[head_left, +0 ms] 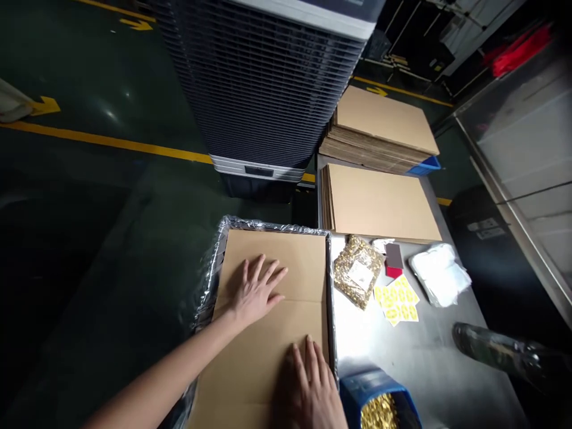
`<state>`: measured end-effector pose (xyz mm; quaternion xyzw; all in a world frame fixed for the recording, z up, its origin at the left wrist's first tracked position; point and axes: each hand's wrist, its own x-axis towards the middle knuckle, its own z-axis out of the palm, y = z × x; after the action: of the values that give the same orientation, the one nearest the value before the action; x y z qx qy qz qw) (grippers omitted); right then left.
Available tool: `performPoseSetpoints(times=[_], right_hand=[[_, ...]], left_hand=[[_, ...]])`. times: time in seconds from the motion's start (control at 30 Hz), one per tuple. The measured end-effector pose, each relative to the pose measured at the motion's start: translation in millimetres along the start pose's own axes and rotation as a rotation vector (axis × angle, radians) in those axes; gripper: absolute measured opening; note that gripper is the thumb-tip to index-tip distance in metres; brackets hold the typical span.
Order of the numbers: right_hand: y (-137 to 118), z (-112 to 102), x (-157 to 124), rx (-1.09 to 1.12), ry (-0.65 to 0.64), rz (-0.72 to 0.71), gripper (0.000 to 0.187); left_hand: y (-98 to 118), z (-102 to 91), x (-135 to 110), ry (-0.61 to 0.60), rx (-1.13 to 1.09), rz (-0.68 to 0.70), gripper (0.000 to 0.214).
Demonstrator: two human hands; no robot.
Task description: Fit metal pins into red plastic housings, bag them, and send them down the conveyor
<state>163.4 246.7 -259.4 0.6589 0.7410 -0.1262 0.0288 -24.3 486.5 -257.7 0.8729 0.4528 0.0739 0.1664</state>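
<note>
A flat brown cardboard sheet (286, 262) with crease lines lies inside a crate (218, 250) whose rim is wrapped in clear plastic film. My left hand (258, 293) rests palm down on the sheet's far half, fingers spread. Lower and to the right, my right hand (316, 384) lies on the same sheet near the crate's right wall, its fingers stretched out. Neither hand holds anything. Whatever is beneath the cardboard is hidden.
Right of the crate, a metal table (429, 351) bears cardboard stacks (384, 199), a bag of gold-coloured pieces (357, 271), yellow sticker sheets (397, 301), white plastic bags (438, 274) and a blue bin (366, 387) of gold pieces. A large ribbed dark unit (268, 83) stands ahead.
</note>
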Motion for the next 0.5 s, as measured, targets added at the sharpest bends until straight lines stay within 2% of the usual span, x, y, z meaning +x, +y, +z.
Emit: performPoseSetpoints(times=[0.07, 0.13, 0.27, 0.37, 0.5], right_hand=[[-21.7, 16.4, 10.9, -0.019, -0.034, 0.116, 0.104], [-35.7, 29.5, 20.0, -0.018, -0.059, 0.187, 0.096], [-43.1, 45.5, 35.4, -0.020, -0.063, 0.270, 0.091], [-44.8, 53.1, 44.3, -0.044, -0.212, 0.328, 0.089], [-46.7, 60.6, 55.6, 0.014, -0.380, 0.323, 0.077]], left_hand=[[-1.1, 7.0, -2.2, -0.016, 0.016, -0.005, 0.067], [-2.5, 16.2, -1.1, -0.045, 0.032, -0.010, 0.067], [-10.4, 40.5, 5.7, -0.088, 0.059, -0.023, 0.064], [-20.7, 61.5, 10.9, -0.130, 0.074, -0.036, 0.065], [-34.4, 92.1, 20.7, -0.192, 0.092, -0.059, 0.064]])
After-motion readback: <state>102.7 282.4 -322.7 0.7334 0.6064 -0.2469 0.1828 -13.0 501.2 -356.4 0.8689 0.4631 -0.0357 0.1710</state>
